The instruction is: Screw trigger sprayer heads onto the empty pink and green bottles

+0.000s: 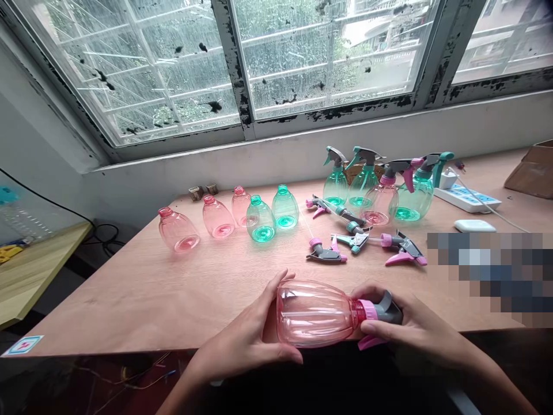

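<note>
A clear pink bottle (pixel 317 314) lies sideways between my hands near the table's front edge, its base to the left. A grey and pink spray head (pixel 384 310) sits on its neck. My right hand (pixel 401 323) is closed round the spray head and its pink collar. My left hand (pixel 259 331) cups the bottle's base, thumb below and fingers above. Beyond them, loose spray heads lie on the table, among them a pink-collared one (pixel 326 252) and a green one (pixel 354 239).
Open pink bottles (pixel 218 218) and green bottles (pixel 261 220) stand at centre left. Several bottles with spray heads, one green (pixel 363 183), stand at the back right. A power strip (pixel 466 197), a white case (pixel 475 226) and a cardboard box (pixel 531 170) are further right.
</note>
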A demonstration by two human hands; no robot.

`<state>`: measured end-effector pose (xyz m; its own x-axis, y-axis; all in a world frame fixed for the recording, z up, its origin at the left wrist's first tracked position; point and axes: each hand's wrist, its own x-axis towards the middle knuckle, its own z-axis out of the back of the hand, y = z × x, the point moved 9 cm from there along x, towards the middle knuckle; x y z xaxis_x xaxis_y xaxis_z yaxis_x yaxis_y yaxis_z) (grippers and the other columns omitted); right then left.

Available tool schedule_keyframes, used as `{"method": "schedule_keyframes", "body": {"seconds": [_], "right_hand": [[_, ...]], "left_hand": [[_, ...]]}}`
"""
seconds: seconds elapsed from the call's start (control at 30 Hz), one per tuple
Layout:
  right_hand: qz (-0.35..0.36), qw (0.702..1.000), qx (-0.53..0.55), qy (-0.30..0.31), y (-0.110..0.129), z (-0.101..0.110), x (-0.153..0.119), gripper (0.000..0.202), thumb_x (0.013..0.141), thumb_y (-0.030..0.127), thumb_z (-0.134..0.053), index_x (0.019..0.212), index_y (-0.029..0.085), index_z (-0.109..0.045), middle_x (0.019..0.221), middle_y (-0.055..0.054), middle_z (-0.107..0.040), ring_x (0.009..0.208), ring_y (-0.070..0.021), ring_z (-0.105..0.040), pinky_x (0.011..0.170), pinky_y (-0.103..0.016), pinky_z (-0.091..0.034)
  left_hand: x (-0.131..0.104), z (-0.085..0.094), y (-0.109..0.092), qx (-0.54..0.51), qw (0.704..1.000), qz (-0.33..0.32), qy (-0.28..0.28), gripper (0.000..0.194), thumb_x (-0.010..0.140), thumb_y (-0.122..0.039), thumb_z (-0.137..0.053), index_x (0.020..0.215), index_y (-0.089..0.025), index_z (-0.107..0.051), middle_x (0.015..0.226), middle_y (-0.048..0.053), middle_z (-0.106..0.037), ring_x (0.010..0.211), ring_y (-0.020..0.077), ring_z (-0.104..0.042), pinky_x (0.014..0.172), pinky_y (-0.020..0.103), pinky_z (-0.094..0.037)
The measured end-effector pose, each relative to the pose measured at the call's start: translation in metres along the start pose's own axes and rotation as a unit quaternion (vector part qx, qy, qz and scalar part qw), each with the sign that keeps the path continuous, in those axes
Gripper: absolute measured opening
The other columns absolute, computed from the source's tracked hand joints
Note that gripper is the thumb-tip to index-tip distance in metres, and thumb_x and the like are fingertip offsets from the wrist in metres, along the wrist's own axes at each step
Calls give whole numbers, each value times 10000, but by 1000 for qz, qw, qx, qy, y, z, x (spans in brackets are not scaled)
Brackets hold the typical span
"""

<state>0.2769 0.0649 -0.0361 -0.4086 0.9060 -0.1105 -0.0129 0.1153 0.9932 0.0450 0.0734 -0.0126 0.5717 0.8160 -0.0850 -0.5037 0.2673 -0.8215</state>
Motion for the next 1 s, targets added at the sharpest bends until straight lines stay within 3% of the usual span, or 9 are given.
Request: {"method": "schedule_keyframes", "body": {"seconds": [0.3, 0.7, 1.0], "right_hand": [[-5, 1000, 4, 3, -1, 0, 1, 383, 838, 414, -860, 1122, 197, -721, 1013, -49, -721, 911, -277, -754, 842, -443, -683], [-5, 1000, 6, 10, -3, -1, 1, 390, 851, 418, -851, 1137, 197, -704, 1070, -62, -708, 916, -265, -737, 839, -461, -689], [6, 998, -61, -1, 1, 5, -1, 395, 880, 450, -820, 1159, 194, -708, 1081, -84, -744, 933, -286, -775, 941, -469, -645]], "left_hand": [[0, -1, -4, 17, 1000, -22, 10, 1283, 717, -495, -923, 1672, -351, -79, 1763, 113, -193, 1615, 382, -211, 1314, 536, -225], [0, -2, -1, 5, 1000, -8, 20, 1203, 796, -509, -862, 1669, -369, -45, 1772, 75, -169, 1627, 339, -186, 1321, 515, -215], [1, -1, -1, 20, 1000, -4, 10, 1192, 793, -461, -877, 1667, -362, -73, 1763, 70, -205, 1619, 330, -222, 1320, 501, -234]]}}
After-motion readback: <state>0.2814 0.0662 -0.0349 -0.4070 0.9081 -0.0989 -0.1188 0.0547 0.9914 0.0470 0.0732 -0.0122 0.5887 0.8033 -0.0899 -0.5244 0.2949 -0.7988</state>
